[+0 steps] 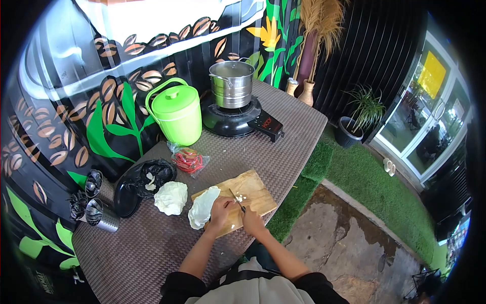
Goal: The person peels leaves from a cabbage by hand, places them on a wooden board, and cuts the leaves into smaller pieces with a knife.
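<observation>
Head view: a knife (236, 198) is gripped by the right hand (253, 222) over a wooden board (258, 195).
The left hand (220, 213) is curled by a pale leaf (203, 206); its grasp cannot be told.

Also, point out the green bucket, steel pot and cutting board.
Green bucket (178, 117): head view, on its side wall.
Steel pot (232, 92): head view, on its side.
Cutting board (260, 196): head view, bare wood on top.
</observation>
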Available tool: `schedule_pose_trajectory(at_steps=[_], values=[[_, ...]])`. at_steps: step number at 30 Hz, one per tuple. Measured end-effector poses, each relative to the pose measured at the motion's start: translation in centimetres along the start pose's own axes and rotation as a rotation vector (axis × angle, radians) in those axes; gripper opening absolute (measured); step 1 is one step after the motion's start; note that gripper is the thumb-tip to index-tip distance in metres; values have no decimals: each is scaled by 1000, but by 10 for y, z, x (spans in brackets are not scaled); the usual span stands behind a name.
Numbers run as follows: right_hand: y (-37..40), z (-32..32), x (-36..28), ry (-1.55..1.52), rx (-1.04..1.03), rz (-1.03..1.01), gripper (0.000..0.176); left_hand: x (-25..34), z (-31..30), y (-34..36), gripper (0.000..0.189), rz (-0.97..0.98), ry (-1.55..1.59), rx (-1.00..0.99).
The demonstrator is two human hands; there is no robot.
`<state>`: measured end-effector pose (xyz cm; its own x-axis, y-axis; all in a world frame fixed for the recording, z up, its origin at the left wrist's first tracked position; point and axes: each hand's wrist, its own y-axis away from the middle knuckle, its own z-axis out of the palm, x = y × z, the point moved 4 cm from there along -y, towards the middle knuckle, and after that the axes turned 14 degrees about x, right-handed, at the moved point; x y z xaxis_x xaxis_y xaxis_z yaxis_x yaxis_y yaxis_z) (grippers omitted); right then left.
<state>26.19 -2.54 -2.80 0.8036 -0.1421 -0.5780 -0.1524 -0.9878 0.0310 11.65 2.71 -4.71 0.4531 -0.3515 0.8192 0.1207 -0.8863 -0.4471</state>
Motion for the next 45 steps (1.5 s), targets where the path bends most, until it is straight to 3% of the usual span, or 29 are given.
schedule_pose_trajectory(at_steps=[5, 10, 13, 15, 17, 20, 24, 26, 31, 33, 37, 39, 42, 45], values=[[-15, -4, 6, -106, -111, -68, 37, -3, 2, 1, 12, 8, -4, 20], [21, -2, -9, 52, -77, 136, 41, 3, 2, 1, 9, 16, 0, -17], [15, 5, -7, 63, -44, 124, 41, 12, -2, -1, 8, 93, 8, 42], [4, 4, -3, 43, -26, 106, 41, 25, -7, -1, 7, 282, -140, 58], [-14, 10, 5, -12, -74, -28, 41, 20, -5, 1, 6, 244, -114, 84], [-15, -10, -5, -96, -142, 12, 37, 3, 0, 3, 6, 180, -63, 110], [6, 9, -1, -53, -33, 0, 38, 6, -3, 3, 7, 35, -25, 86], [18, 12, -5, 45, 3, 90, 38, 3, -2, 3, 8, 49, -25, 85], [2, 7, 3, 22, 8, 61, 38, 15, -3, 3, 9, 171, -53, 51], [-10, 6, 6, -26, -50, -38, 38, 17, -5, 2, 10, 227, -71, 94], [-4, -2, -1, -94, -80, -64, 38, 12, -4, 4, 9, 186, -60, 76], [11, -1, -6, -55, -46, 35, 38, 5, -4, 4, 10, 23, -93, 64], [21, 4, -8, 14, -11, 114, 37, 5, -5, 4, 11, 74, -26, 92], [14, 8, -6, 23, 7, 63, 36, 5, -4, 4, 11, 111, -36, 90]])
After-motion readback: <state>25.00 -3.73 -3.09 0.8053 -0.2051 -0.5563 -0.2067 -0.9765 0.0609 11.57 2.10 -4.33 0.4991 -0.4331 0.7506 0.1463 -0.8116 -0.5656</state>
